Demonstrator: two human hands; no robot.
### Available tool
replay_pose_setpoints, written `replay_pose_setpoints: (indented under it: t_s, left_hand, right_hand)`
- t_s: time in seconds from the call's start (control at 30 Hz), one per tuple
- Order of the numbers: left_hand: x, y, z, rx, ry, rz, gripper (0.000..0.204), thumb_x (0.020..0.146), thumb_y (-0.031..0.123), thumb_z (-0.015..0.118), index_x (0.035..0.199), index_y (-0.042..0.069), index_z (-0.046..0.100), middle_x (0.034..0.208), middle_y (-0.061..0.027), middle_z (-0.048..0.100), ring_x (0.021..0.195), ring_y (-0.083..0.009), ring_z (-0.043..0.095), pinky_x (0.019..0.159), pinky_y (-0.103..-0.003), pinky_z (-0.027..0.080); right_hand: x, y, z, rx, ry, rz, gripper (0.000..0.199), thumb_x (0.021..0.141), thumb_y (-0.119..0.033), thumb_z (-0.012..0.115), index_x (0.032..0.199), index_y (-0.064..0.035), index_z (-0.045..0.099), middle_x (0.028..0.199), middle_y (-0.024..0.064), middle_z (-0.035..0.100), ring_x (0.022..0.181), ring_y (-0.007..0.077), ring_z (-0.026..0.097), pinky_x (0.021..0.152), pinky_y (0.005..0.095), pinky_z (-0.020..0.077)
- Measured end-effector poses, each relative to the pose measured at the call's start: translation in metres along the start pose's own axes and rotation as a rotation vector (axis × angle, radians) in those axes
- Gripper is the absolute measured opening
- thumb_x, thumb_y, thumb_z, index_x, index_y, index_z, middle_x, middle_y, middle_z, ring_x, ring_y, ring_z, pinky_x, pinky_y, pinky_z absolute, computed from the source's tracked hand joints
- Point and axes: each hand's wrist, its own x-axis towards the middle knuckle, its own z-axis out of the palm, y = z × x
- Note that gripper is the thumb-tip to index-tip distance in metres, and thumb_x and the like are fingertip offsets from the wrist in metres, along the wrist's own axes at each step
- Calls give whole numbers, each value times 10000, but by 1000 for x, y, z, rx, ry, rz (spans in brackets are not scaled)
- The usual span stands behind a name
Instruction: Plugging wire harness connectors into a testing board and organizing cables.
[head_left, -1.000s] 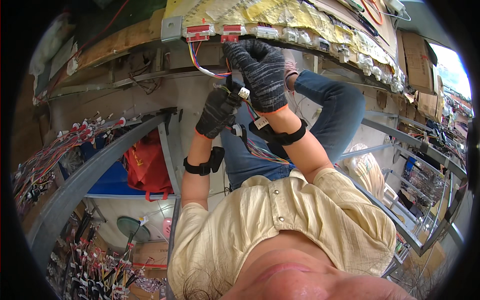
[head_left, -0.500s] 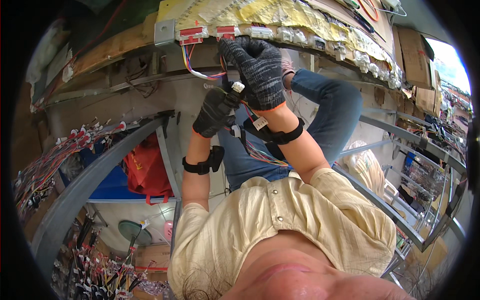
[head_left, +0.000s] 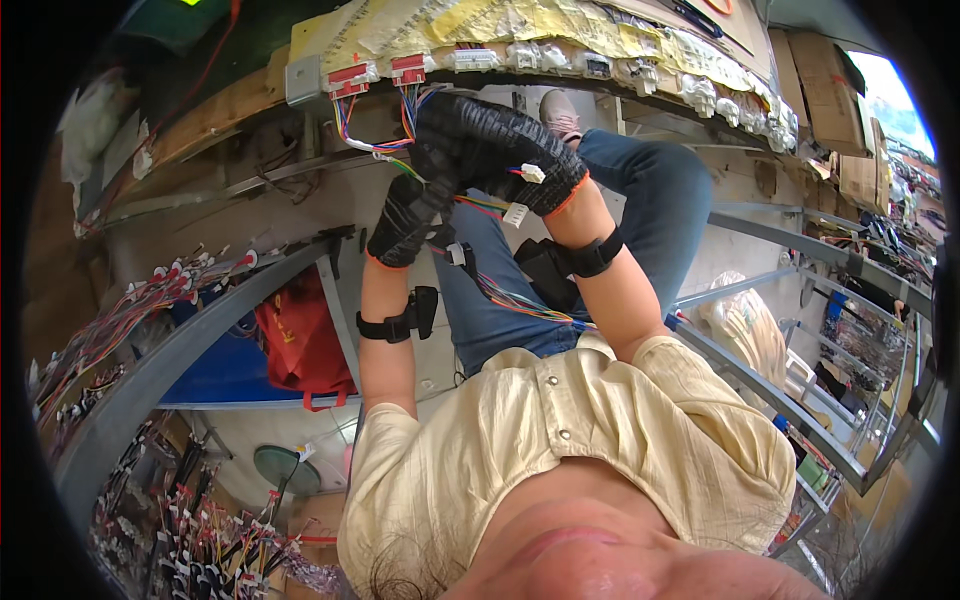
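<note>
Head view: the left hand point(head_left: 400, 222), in a dark knitted glove, is curling just near and left of the gloved right hand point(head_left: 500, 145), which is bending over wires point(head_left: 409, 108) below the right one of two red connectors point(head_left: 409, 69); fingertips are staying out of sight, so whether either is gripping cannot be told. A multicoloured wire harness point(head_left: 510, 298) is trailing nearward from beside the left hand across blue jeans point(head_left: 655, 200), while one white plug point(head_left: 515, 214) is hanging near the right glove. Far off, a yellow-covered board point(head_left: 440, 30) is carrying the connectors along its near edge.
</note>
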Motion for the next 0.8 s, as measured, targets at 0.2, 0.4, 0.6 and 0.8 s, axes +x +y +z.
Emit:
replay_pose_setpoints:
  t_s: [0.2,0.4,0.6,0.8]
  left_hand:
    - [-5,14,12,666,93,158,186,880,214,637,998,71,618,743,2,589,618,-77,523,502,-242,386]
    - [-18,19,12,3,75,5,182,881,198,625,1012,71,624,817,-8,599,666,-102,554,559,-258,438]
    - [-31,26,43,176,259,88,217,894,228,610,999,39,623,786,-7,610,644,-101,560,554,-243,435]
    - [-17,30,26,113,22,-12,181,882,166,620,1023,54,619,817,-11,621,662,-96,578,548,-228,451]
  right_hand:
    - [20,12,-8,529,-38,144,334,908,-188,569,1227,-92,543,1180,61,609,1072,188,590,855,324,497]
    - [40,47,-27,-375,-161,-473,276,867,-104,563,1134,-41,591,1061,101,642,870,201,606,754,321,491]
    - [22,42,-8,-772,344,-673,252,932,-184,553,1113,-17,608,828,53,651,710,103,548,649,259,442]
    - [9,25,17,323,192,-276,224,915,-185,590,1087,-47,628,786,-18,610,642,44,490,585,217,406]
